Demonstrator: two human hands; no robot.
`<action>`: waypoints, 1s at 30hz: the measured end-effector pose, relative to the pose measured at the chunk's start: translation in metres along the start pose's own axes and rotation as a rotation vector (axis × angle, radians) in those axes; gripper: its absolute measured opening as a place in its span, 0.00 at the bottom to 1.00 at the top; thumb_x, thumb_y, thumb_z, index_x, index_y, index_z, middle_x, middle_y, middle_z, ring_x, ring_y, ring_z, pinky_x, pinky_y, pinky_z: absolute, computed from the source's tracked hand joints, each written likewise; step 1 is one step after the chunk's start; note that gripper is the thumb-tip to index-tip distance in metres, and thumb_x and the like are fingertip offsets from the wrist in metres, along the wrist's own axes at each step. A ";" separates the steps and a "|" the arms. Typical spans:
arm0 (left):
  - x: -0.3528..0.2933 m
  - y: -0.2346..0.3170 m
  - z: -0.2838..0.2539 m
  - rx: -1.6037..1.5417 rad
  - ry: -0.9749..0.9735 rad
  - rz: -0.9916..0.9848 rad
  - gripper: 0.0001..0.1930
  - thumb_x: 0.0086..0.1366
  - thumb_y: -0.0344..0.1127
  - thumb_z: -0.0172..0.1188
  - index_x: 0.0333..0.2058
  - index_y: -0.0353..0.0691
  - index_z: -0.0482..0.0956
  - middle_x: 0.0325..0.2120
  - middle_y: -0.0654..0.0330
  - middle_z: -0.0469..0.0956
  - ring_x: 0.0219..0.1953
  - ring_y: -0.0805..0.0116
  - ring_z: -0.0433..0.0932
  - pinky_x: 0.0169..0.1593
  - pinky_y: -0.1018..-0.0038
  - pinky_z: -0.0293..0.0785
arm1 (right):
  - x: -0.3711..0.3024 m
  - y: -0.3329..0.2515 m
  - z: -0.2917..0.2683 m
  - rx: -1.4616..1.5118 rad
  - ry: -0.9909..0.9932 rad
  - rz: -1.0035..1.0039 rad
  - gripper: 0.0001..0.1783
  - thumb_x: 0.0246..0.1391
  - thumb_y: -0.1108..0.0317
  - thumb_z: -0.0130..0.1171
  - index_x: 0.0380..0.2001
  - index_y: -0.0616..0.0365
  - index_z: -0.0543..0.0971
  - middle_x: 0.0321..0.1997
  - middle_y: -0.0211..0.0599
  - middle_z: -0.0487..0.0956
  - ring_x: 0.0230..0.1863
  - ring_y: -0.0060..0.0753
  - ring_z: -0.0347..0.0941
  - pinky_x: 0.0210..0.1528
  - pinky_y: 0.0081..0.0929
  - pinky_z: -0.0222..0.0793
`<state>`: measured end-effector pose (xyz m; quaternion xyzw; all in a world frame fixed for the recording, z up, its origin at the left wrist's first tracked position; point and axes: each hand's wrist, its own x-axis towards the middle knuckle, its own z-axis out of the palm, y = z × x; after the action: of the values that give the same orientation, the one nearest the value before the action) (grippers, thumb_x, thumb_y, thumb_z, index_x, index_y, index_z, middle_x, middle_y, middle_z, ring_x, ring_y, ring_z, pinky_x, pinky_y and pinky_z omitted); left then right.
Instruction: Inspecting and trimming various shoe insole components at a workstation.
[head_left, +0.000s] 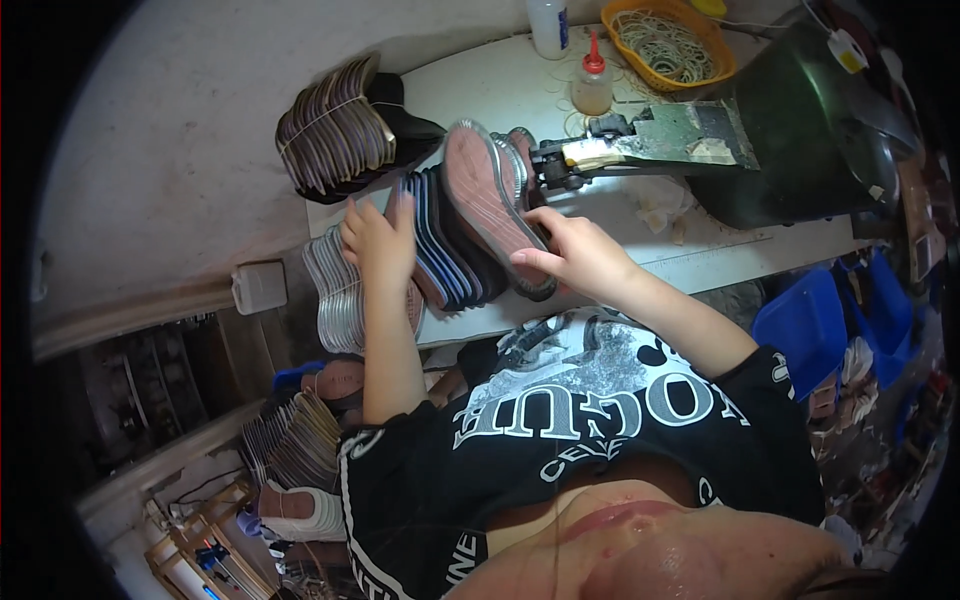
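Note:
My right hand (572, 252) grips the heel end of a brown shoe sole (478, 175) with a pale rim, thumb on top and fingers at its edge. The sole lies tilted over the right end of a row of dark soles with blue edges (435, 240), which stand packed on the white table (450, 75). At the left end of that row rests my left hand (382, 245), fingers apart, its thumb side against the soles. Just left of it, partly behind my forearm, is a row of silvery-edged soles (332, 285). Another sole (522, 150) shows beyond the held one.
A green machine (800, 130) reaches its arm (660, 140) toward the soles. Behind stand a tied bundle of soles (340, 130), a red-capped bottle (593, 88), a white bottle (548, 28) and a yellow basket (618, 18) of rubber bands. Blue bins (800, 325) sit at the right.

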<state>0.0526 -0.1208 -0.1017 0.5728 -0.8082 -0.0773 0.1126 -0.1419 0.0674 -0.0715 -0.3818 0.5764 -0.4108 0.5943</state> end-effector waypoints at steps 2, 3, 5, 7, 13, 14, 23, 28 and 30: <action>-0.020 -0.014 0.026 0.158 -0.109 0.011 0.40 0.60 0.59 0.53 0.57 0.27 0.60 0.61 0.40 0.55 0.64 0.46 0.49 0.62 0.42 0.40 | 0.016 0.037 -0.004 -0.789 0.514 -0.296 0.21 0.54 0.57 0.61 0.45 0.60 0.73 0.15 0.33 0.71 0.17 0.22 0.71 0.21 0.25 0.65; -0.031 -0.024 0.034 0.104 -0.138 0.035 0.41 0.60 0.61 0.52 0.57 0.27 0.61 0.63 0.41 0.53 0.65 0.47 0.48 0.62 0.39 0.38 | 0.017 0.035 -0.004 -0.786 0.501 -0.308 0.21 0.54 0.57 0.61 0.45 0.60 0.73 0.15 0.33 0.71 0.17 0.22 0.71 0.21 0.25 0.65; -0.043 -0.025 0.039 0.034 -0.037 0.066 0.37 0.60 0.55 0.56 0.56 0.28 0.63 0.60 0.42 0.58 0.64 0.47 0.52 0.64 0.46 0.42 | 0.007 0.028 -0.005 -0.532 0.445 -0.186 0.19 0.52 0.57 0.62 0.40 0.60 0.76 0.12 0.34 0.68 0.15 0.24 0.66 0.21 0.26 0.61; -0.044 -0.018 0.040 -0.442 0.162 0.143 0.31 0.59 0.45 0.60 0.54 0.28 0.64 0.57 0.43 0.62 0.62 0.47 0.56 0.64 0.54 0.47 | 0.002 0.030 -0.009 -0.459 0.420 -0.179 0.15 0.53 0.59 0.61 0.34 0.61 0.77 0.13 0.32 0.69 0.14 0.21 0.61 0.19 0.24 0.57; -0.036 -0.016 0.052 -0.321 0.317 0.007 0.31 0.60 0.41 0.59 0.55 0.26 0.61 0.55 0.38 0.63 0.59 0.41 0.58 0.63 0.55 0.51 | -0.015 0.052 -0.003 -0.307 0.302 -0.129 0.11 0.55 0.63 0.59 0.30 0.62 0.78 0.13 0.27 0.69 0.16 0.15 0.58 0.20 0.20 0.54; -0.033 -0.024 0.053 -0.349 0.169 -0.032 0.31 0.61 0.43 0.57 0.55 0.25 0.62 0.54 0.38 0.64 0.59 0.41 0.58 0.63 0.57 0.51 | -0.016 0.054 -0.003 -0.310 0.310 -0.127 0.11 0.55 0.64 0.58 0.30 0.62 0.78 0.13 0.28 0.70 0.16 0.15 0.59 0.20 0.20 0.55; -0.037 -0.023 0.041 -0.479 0.237 0.102 0.21 0.64 0.40 0.54 0.48 0.28 0.71 0.50 0.44 0.70 0.54 0.46 0.66 0.59 0.60 0.60 | -0.005 0.035 0.000 -0.345 0.257 -0.214 0.11 0.56 0.64 0.57 0.30 0.62 0.78 0.15 0.30 0.72 0.17 0.17 0.63 0.22 0.20 0.59; -0.035 -0.012 0.028 -0.442 0.172 0.168 0.14 0.61 0.35 0.56 0.44 0.34 0.76 0.46 0.51 0.72 0.51 0.49 0.68 0.55 0.62 0.61 | -0.003 0.034 0.010 -0.357 0.172 -0.230 0.11 0.54 0.62 0.57 0.31 0.60 0.78 0.18 0.38 0.76 0.18 0.29 0.71 0.25 0.26 0.66; -0.036 -0.009 0.030 -0.363 0.223 0.266 0.13 0.60 0.31 0.55 0.44 0.35 0.75 0.44 0.51 0.72 0.50 0.51 0.67 0.56 0.64 0.60 | -0.002 0.035 0.010 -0.356 0.165 -0.229 0.11 0.54 0.62 0.57 0.31 0.60 0.78 0.18 0.38 0.76 0.19 0.30 0.72 0.25 0.26 0.66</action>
<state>0.0641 -0.0902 -0.1362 0.4368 -0.8319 -0.1421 0.3113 -0.1302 0.0819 -0.1025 -0.5087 0.6392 -0.3973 0.4181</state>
